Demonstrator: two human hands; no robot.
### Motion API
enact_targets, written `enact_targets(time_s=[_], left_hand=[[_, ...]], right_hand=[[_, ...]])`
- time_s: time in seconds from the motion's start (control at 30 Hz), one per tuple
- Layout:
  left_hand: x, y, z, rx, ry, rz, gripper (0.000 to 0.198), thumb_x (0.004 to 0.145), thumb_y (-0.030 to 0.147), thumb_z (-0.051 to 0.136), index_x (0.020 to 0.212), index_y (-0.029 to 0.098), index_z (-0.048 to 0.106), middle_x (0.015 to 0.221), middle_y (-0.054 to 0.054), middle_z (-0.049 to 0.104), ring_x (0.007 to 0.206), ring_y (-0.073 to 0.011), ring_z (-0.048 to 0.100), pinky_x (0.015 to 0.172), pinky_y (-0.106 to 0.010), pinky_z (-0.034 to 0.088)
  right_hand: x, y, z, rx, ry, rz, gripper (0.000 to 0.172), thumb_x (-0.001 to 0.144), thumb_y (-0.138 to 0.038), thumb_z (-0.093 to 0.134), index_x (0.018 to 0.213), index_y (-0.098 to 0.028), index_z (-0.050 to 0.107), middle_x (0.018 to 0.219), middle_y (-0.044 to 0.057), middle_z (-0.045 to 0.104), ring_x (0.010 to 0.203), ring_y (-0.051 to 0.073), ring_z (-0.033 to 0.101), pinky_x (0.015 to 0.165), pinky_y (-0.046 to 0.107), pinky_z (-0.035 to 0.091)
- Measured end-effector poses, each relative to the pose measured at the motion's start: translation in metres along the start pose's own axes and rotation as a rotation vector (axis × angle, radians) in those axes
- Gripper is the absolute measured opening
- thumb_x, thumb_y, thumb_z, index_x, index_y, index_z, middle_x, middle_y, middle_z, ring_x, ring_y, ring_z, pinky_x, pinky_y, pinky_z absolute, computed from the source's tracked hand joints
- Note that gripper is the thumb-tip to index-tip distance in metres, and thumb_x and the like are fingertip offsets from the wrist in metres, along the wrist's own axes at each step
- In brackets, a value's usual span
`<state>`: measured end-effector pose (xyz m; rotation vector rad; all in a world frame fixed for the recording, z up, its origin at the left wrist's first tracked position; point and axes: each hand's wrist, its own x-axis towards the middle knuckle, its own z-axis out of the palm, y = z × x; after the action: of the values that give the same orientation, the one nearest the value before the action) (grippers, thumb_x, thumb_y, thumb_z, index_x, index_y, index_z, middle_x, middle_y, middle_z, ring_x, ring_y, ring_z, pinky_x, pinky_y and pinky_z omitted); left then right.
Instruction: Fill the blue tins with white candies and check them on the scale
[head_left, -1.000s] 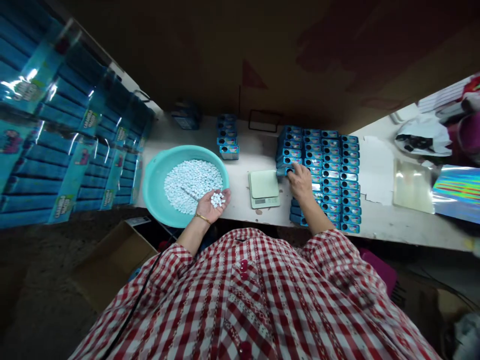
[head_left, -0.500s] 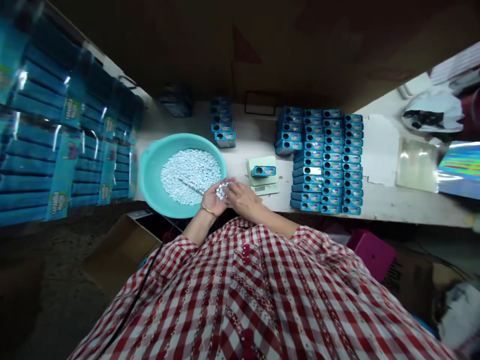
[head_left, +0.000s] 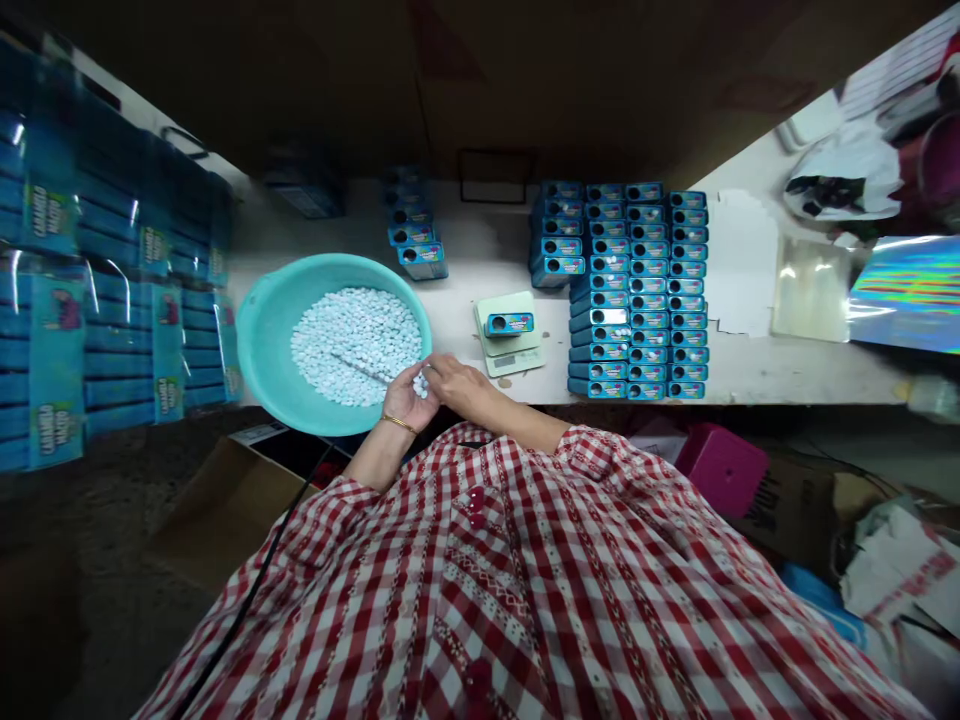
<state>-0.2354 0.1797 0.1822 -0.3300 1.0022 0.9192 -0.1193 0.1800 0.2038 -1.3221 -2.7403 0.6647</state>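
Note:
My left hand [head_left: 403,398] is cupped palm up at the table's front edge, holding a small heap of white tablets [head_left: 421,383]. My right hand [head_left: 459,379] lies right against it, its fingertips pinched in the tablets. Just left of the hands stands a teal basin [head_left: 264,330] filled with white tablets [head_left: 354,343]. Right of them a small scale [head_left: 508,340] carries one blue tin [head_left: 509,323]. Further right lies a block of several rows of blue tins [head_left: 637,290].
A short stack of blue tins [head_left: 414,238] stands behind the basin. Wrapped blue packs [head_left: 105,300] fill the left side. White sheets [head_left: 739,265], a clear bag [head_left: 810,290] and holographic film [head_left: 907,295] lie at the right. A cardboard box [head_left: 225,500] and pink stool [head_left: 720,465] sit below the table.
My right hand took a blue tin from the block, set it on the scale, then came back to my left palm. The view has shifted; the table sits lower left.

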Motion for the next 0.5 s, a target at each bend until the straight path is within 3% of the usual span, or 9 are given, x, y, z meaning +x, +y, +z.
enact_targets(time_s=[0.17, 0.27, 0.37, 0.43, 0.5], left_hand=[[0.001, -0.007, 0.021, -0.012, 0.025, -0.009, 0.029, 0.085, 0.011, 0.040, 0.103, 0.005, 0.061, 0.076, -0.009, 0.068, 0.065, -0.0117, 0.064, 0.060, -0.019, 0.053], [0.009, -0.015, 0.040, -0.020, -0.025, 0.023, 0.026, 0.084, 0.009, 0.040, 0.094, 0.005, 0.064, 0.069, -0.007, 0.067, 0.065, -0.0134, 0.065, 0.067, -0.024, 0.054], [0.020, -0.019, 0.058, -0.006, -0.069, 0.051, 0.023, 0.082, 0.009, 0.042, 0.085, 0.006, 0.064, 0.072, -0.010, 0.068, 0.075, -0.0168, 0.067, 0.078, -0.029, 0.054], [0.026, -0.019, 0.064, 0.013, -0.073, 0.054, 0.022, 0.082, 0.010, 0.043, 0.083, 0.006, 0.064, 0.077, -0.013, 0.069, 0.083, -0.0191, 0.067, 0.081, -0.031, 0.053], [0.028, -0.017, 0.066, 0.029, -0.072, 0.048, 0.022, 0.082, 0.011, 0.043, 0.083, 0.006, 0.064, 0.083, -0.014, 0.069, 0.091, -0.0206, 0.066, 0.083, -0.032, 0.053]], right_hand=[[-0.010, 0.026, 0.007, 0.232, 0.147, 0.060, 0.024, 0.088, -0.011, 0.045, 0.108, -0.014, 0.059, 0.108, 0.010, 0.059, 0.098, 0.017, 0.055, 0.080, 0.028, 0.049], [-0.017, 0.053, 0.005, 0.434, 0.331, 0.165, 0.026, 0.083, -0.009, 0.048, 0.103, -0.016, 0.063, 0.095, 0.006, 0.062, 0.090, 0.015, 0.057, 0.082, 0.026, 0.047], [-0.021, 0.082, -0.001, 0.475, 0.472, 0.256, 0.027, 0.081, -0.009, 0.047, 0.100, -0.017, 0.064, 0.092, 0.005, 0.062, 0.087, 0.016, 0.056, 0.081, 0.028, 0.046], [-0.021, 0.097, -0.005, 0.411, 0.479, 0.305, 0.028, 0.081, -0.010, 0.047, 0.101, -0.017, 0.064, 0.094, 0.006, 0.062, 0.090, 0.017, 0.056, 0.082, 0.028, 0.046], [-0.020, 0.109, -0.009, 0.321, 0.397, 0.338, 0.029, 0.082, -0.010, 0.047, 0.103, -0.016, 0.065, 0.097, 0.008, 0.061, 0.092, 0.018, 0.056, 0.081, 0.029, 0.046]])
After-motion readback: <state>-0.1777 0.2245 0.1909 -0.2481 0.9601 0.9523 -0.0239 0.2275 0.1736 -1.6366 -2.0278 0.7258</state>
